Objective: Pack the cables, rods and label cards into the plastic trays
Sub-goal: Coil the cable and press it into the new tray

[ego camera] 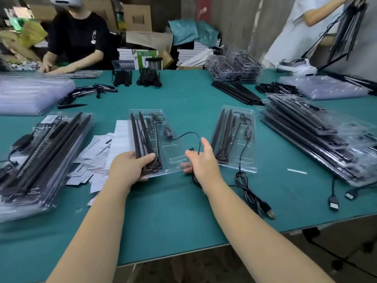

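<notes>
Centre frame: left hand (pixel 130 166) grips near end of clear tray (pixel 157 139), thumb over black rods (pixel 140 135) already seated. Right hand (pixel 201 160) at tray's right edge, fingers loosely spread; black cable (pixel 191 135) loops out past it, contact unclear. Cable not yet tucked. Label cards (pixel 98 156) loose on tabletop (pixel 163 211), left of tray. Finished stacks left, right; second tray (pixel 234 137) right, cable trailing out. Plenty left.

Label cards (pixel 98 152) left of tray (pixel 173 144); rods (pixel 140 137) inside.
</notes>
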`<state>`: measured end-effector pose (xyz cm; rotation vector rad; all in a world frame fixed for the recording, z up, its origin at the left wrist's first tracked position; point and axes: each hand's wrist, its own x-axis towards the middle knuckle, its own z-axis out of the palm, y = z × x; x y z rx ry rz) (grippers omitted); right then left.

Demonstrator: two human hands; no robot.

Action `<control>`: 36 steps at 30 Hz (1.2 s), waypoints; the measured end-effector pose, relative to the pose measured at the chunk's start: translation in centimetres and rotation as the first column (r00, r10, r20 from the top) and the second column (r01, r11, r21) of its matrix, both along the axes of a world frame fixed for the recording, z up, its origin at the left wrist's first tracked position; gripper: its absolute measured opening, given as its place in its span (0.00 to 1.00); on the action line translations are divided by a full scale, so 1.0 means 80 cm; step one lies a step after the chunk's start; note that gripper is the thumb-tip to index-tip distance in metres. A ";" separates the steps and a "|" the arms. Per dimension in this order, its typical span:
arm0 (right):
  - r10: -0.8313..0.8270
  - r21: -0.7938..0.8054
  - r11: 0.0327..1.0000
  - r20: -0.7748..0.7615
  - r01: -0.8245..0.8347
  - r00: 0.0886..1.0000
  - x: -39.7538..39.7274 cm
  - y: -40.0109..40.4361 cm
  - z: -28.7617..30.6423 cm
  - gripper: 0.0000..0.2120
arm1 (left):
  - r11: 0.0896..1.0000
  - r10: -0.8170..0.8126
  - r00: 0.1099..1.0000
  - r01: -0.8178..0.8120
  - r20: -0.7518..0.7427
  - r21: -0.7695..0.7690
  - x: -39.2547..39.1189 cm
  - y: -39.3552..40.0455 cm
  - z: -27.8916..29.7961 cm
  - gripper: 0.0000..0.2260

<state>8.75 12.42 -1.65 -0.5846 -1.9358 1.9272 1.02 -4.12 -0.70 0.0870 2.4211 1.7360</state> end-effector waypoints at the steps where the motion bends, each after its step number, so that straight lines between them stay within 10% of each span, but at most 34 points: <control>1: -0.006 0.096 0.995 0.032 0.003 0.999 0.001 -0.003 -0.001 0.32 | 0.988 0.032 0.996 -0.044 -0.079 -0.146 0.001 0.000 -0.001 0.15; 4: -0.048 0.305 0.952 0.107 0.013 0.993 0.007 -0.008 -0.003 0.33 | 0.869 0.023 0.961 -0.155 -0.276 -0.469 0.008 0.005 -0.005 0.17; 10: -0.137 0.405 0.909 0.063 0.100 0.989 0.017 -0.007 0.003 0.31 | 0.762 -0.094 0.941 -0.141 -0.324 -0.632 0.010 0.018 -0.012 0.17; 22: -0.195 0.393 0.902 0.004 0.178 0.981 0.017 -0.003 0.004 0.27 | 0.792 -0.265 0.788 -0.151 -0.556 -0.591 0.032 0.026 -0.003 0.25; 28: -0.224 0.376 0.899 -0.051 0.226 0.973 0.016 0.001 0.008 0.22 | 0.498 -0.647 0.715 0.130 -0.267 -0.857 0.036 0.039 -0.022 0.42; 36: -0.223 0.252 0.941 -0.036 0.225 0.974 0.014 0.005 0.007 0.19 | 0.551 -0.616 0.743 0.169 -0.261 -0.817 0.036 0.038 -0.022 0.36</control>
